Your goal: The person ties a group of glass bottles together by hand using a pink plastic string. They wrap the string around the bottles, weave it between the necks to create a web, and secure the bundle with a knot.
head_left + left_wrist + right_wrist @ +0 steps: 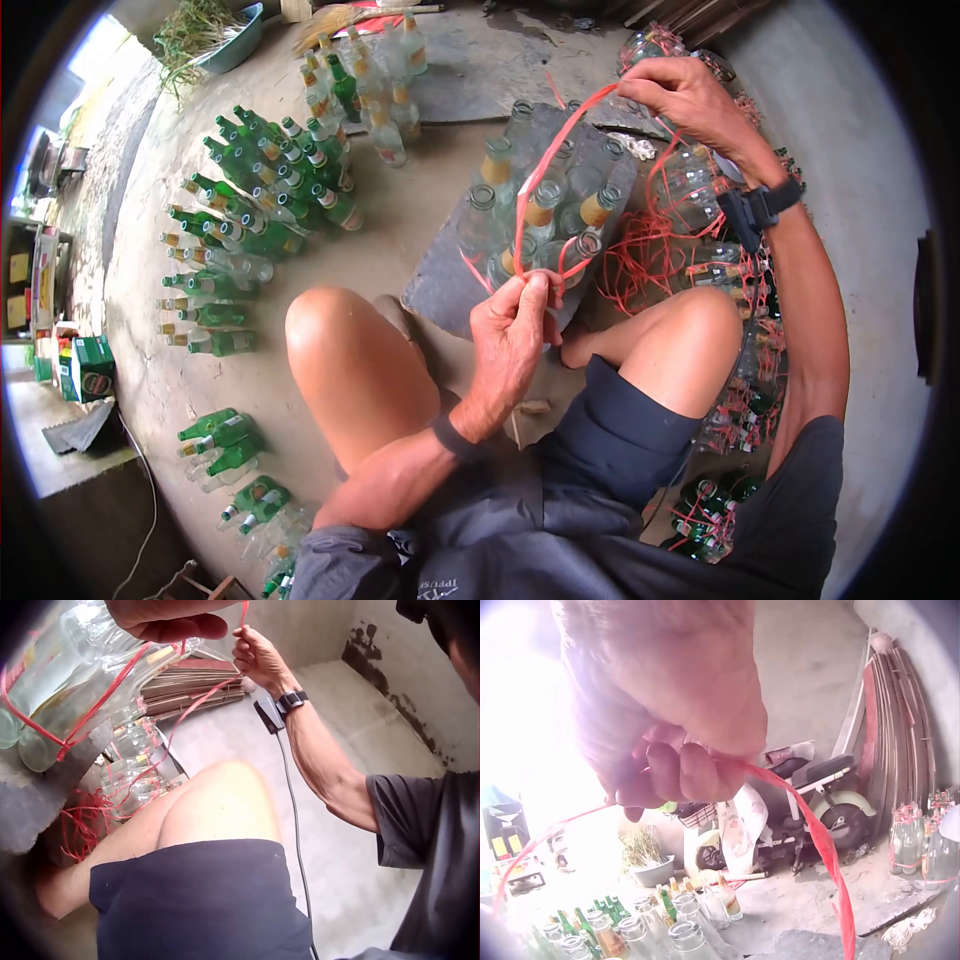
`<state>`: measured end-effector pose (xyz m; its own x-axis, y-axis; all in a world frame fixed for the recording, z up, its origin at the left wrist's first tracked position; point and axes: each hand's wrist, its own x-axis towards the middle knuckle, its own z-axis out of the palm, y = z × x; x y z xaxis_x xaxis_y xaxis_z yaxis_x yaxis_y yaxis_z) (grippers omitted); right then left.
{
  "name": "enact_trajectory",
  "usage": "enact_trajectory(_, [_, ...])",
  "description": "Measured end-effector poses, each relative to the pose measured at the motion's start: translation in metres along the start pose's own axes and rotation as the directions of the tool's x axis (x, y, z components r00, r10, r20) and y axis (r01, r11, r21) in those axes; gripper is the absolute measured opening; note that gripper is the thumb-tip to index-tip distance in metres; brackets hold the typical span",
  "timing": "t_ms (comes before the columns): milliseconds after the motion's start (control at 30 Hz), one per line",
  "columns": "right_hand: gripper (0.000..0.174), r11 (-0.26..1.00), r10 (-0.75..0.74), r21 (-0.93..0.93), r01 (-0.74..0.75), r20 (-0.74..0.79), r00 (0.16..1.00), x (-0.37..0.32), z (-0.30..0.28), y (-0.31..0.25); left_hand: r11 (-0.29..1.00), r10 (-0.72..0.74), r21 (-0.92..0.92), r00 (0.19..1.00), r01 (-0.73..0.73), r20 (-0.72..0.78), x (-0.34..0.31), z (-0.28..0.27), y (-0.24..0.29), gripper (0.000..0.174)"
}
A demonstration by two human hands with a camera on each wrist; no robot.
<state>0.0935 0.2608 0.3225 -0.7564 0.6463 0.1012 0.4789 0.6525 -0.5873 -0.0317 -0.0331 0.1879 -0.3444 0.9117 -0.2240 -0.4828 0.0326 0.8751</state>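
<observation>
Red plastic string (548,150) arcs taut between my two hands over a cluster of clear glass bottles (482,215). Close above the near bottles, my left hand (508,325) pinches the string between thumb and forefinger. Farther right and higher, my right hand (690,100) grips the other stretch of it; in the right wrist view the string (821,832) runs through the curled fingers. The bottles stand upright, packed together on a grey slab (430,285). Some carry yellow neck labels. In the left wrist view, a red band of string (97,709) passes around the lower bottles.
A loose tangle of red string (640,262) lies right of the slab. Tied bottle bundles (690,180) line the right side. Many loose green bottles (260,180) stand on the left. Behind are a basin of plants (232,42) and a parked scooter (810,802).
</observation>
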Motion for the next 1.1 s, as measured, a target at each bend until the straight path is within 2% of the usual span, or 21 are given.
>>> enact_trajectory(167, [0.026, 0.996, -0.080, 0.052, 0.078, 0.038, 0.996, 0.040, 0.036, -0.008, 0.997, -0.065, -0.037, 0.997, 0.063, -0.032, -0.003, 0.000, 0.004, 0.033])
enact_trajectory(300, [0.026, 0.978, -0.200, -0.021, 0.207, 0.170, 0.965, 0.076, 0.056, -0.005, 0.994, -0.090, -0.073, 0.993, 0.085, -0.075, -0.003, 0.000, 0.004, 0.032])
enact_trajectory(400, [0.027, 0.969, -0.197, -0.096, 0.228, 0.258, 0.946, 0.091, 0.064, -0.004, 0.987, -0.133, -0.099, 0.988, 0.125, -0.078, -0.002, -0.003, 0.004, 0.037])
enact_trajectory(533, [0.026, 0.975, -0.170, -0.087, 0.205, 0.306, 0.937, 0.104, 0.078, -0.005, 0.978, -0.157, -0.150, 0.985, 0.145, -0.075, -0.002, -0.004, 0.003, 0.043])
enact_trajectory(600, [0.027, 0.965, -0.220, -0.069, 0.253, 0.311, 0.925, 0.111, 0.087, 0.000, 0.971, -0.172, -0.181, 0.982, 0.156, -0.078, -0.001, -0.004, 0.001, 0.043])
enact_trajectory(933, [0.031, 0.955, -0.166, -0.156, 0.254, 0.430, 0.888, 0.127, 0.106, 0.001, 0.927, -0.277, -0.288, 0.957, 0.241, -0.090, 0.002, -0.004, -0.001, 0.044])
enact_trajectory(1000, [0.031, 0.959, 0.010, -0.245, 0.140, 0.523, 0.852, 0.128, 0.102, -0.004, 0.916, -0.297, -0.312, 0.950, 0.253, -0.100, 0.004, -0.003, -0.001, 0.042])
enact_trajectory(1033, [0.031, 0.960, 0.009, -0.244, 0.140, 0.525, 0.851, 0.130, 0.104, 0.000, 0.904, -0.317, -0.336, 0.942, 0.265, -0.109, 0.005, -0.003, -0.001, 0.041])
enact_trajectory(1100, [0.030, 0.986, -0.031, -0.125, 0.114, 0.524, 0.851, 0.135, 0.109, 0.014, 0.903, -0.317, -0.339, 0.943, 0.265, -0.106, 0.007, -0.004, -0.004, 0.040])
